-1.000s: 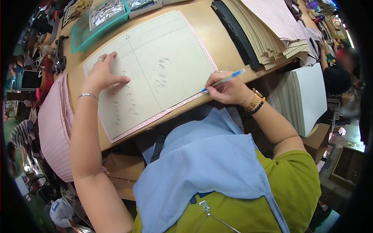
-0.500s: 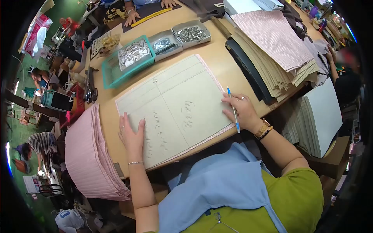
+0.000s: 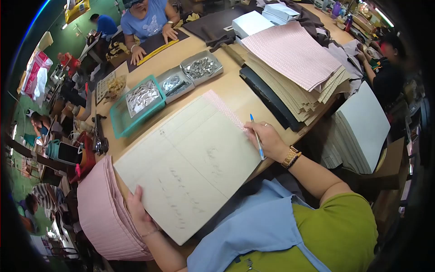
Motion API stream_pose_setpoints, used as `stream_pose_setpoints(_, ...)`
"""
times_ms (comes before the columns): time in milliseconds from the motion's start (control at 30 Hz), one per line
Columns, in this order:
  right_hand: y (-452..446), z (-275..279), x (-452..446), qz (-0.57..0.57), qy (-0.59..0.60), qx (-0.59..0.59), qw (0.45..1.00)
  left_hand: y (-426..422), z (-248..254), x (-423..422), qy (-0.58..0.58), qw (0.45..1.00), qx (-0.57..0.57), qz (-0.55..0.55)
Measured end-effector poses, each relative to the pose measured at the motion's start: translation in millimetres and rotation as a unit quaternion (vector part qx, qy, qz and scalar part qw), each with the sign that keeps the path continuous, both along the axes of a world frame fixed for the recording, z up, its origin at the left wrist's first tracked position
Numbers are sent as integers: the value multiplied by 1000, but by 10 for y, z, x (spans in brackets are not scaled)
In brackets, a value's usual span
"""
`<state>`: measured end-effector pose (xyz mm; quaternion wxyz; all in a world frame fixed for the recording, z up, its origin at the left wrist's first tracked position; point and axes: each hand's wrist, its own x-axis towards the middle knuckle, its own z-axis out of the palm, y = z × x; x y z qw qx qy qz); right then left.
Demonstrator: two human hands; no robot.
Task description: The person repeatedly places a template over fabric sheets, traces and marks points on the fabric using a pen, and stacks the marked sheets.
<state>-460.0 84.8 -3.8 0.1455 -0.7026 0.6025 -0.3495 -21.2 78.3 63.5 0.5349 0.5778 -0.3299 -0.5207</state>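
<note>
A pale board (image 3: 190, 158) with handwriting and ruled lines is turned askew over the table's front edge. Its lower left edge is gripped by my left hand (image 3: 139, 209), thumb on top. A pink patterned sheet (image 3: 224, 108) shows from beneath the board's upper right edge. At the board's right edge, my right hand (image 3: 267, 139) has a blue-capped pen (image 3: 257, 136) between its fingers, with its fingertips against the edge.
A teal basket (image 3: 118, 122) and grey boxes of metal parts (image 3: 200, 68) stand behind the board. Patterned sheets (image 3: 294, 54) are stacked at right, white sheets (image 3: 362, 131) beyond. Pink quilted pieces (image 3: 106, 208) hang at left. A co-worker (image 3: 147, 22) sits across the table.
The board has shifted and turned off the pink sheet, its near corner now past the table edge. My left hand has moved lower with it. The view now takes in more of the co-worker opposite.
</note>
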Motion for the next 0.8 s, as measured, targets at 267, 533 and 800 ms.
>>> stream_pose_setpoints(267, -24, 210, 544, -61, 106, -85, 989, 831, 375, 878, 165, 964, -162, 135)
stream_pose_setpoints(533, -382, 416, 734, 53, -105, 54, 992, 844, 597, 903, -5, 902, -262, 342)
stream_pose_setpoints(800, -567, 2809, -863, 49, 95, -92, 990, 878, 928, 337, -109, 905, -250, 326)
